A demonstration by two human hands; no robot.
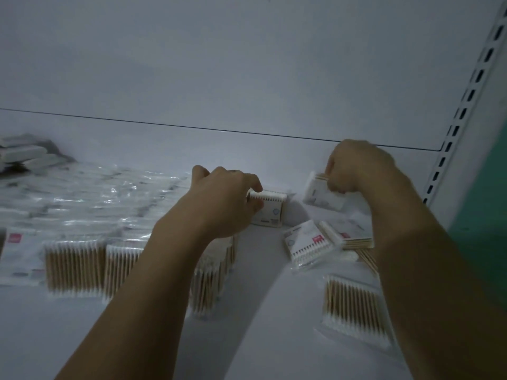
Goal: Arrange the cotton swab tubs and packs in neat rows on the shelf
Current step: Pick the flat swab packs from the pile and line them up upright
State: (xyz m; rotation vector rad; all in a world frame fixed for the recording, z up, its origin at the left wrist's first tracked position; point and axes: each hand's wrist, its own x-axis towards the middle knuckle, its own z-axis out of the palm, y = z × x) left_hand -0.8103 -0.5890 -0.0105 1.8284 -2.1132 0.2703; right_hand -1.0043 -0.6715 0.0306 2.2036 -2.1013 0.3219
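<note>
Two hands (227, 198). Loose swab packs (307, 242): five clear; stacked ones uncountable.

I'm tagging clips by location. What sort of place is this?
Probably a shop, at its display shelving. The signs are a white metal shelf, a slotted upright for adjustable brackets at its right end, and many identical cotton swab packs laid in rows like stock.

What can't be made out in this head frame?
All head view:
- Upright pack gripped by left hand: label print too small and dim.
- Tilted pack in right hand: motion-blurred, fingers cover its top edge.
- Wrapped packs at left: glare and blur, count unclear.
- Grey items: blurred, cut by left edge.
- Loose packs: partly under right forearm.
</note>
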